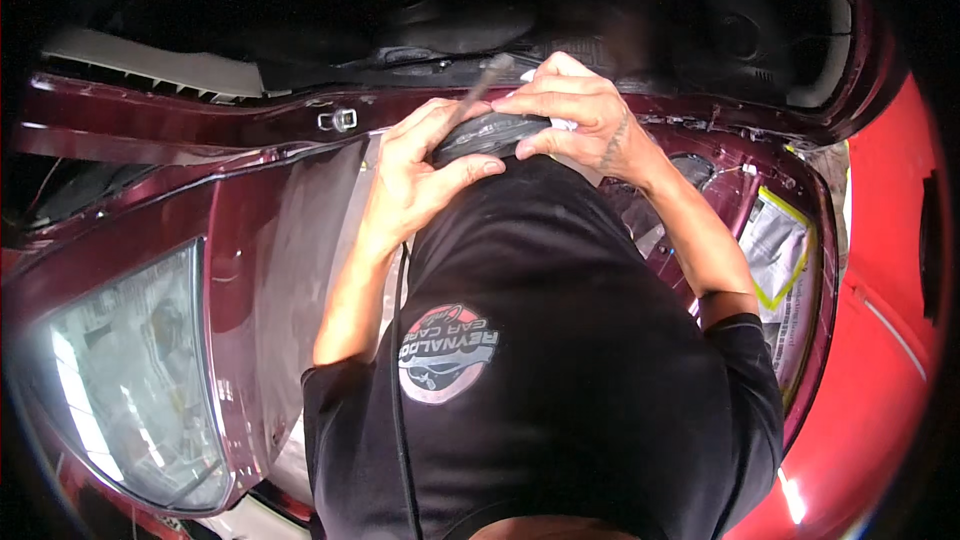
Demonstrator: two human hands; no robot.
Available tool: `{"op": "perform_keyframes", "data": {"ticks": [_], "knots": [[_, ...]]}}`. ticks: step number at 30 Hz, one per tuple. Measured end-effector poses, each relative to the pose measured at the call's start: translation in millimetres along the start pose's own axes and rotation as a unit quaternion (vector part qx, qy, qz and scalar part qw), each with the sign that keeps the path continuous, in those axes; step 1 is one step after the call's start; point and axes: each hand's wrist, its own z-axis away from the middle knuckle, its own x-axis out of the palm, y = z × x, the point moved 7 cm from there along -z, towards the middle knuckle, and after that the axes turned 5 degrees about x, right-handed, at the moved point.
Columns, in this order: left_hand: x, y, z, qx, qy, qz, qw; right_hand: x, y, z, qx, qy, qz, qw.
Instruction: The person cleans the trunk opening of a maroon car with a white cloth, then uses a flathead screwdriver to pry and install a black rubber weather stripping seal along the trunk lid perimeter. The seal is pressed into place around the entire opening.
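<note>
While I stand looking on, a dark, rounded piece [487,137] is held up between the person's two hands, just past the front of the black shirt [590,340]. The left hand [425,165] has its end pinched, thumb along the near edge and fingers curled round the far side. The right hand [580,112] pinches the other end, thumb on the near edge, the fingers bent over from beyond.

A slim rod [490,75], blurred, slants up and away beside the left fingers; I can't tell which hand steadies it. Something white [563,124] peeks out beneath the right fingers, too covered to make out.

Just beyond the hands runs a maroon car sill [240,130], with a metal loop [337,120] fixed to it over on the left. Nearer me on that side stands a maroon panel with a large pane [140,370] in it. On the right I see a silvery sheet [780,245] edged in yellow, then a bright red panel [885,260]. A black cord [402,390] trails down the shirt, beside a round emblem [447,353].
</note>
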Motion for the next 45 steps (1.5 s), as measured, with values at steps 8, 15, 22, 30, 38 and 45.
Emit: {"op": "perform_keyframes", "data": {"ticks": [8,15,22,30,38,45], "knots": [[8,-3,8,0.015,0.018,0.006,1.0,10,-21,6,-0.032,0.034,0.026,0.999],[18,-4,18,-0.01,0.056,0.003,0.998,17,-23,13,-0.046,0.033,0.091,0.994],[27,-13,25,-0.053,0.097,0.024,0.994,25,-10,16,0.005,0.027,0.064,0.998],[33,-25,33,-0.101,0.112,0.04,0.988,29,-3,12,0.029,0.014,0.011,0.999],[21,-22,35,-0.013,0.153,0.033,0.988,14,12,23,0.06,-0.058,-0.004,0.997],[4,-29,36,-0.068,0.04,0.037,0.996,11,7,24,-0.008,-0.027,-0.002,1.0]]}}
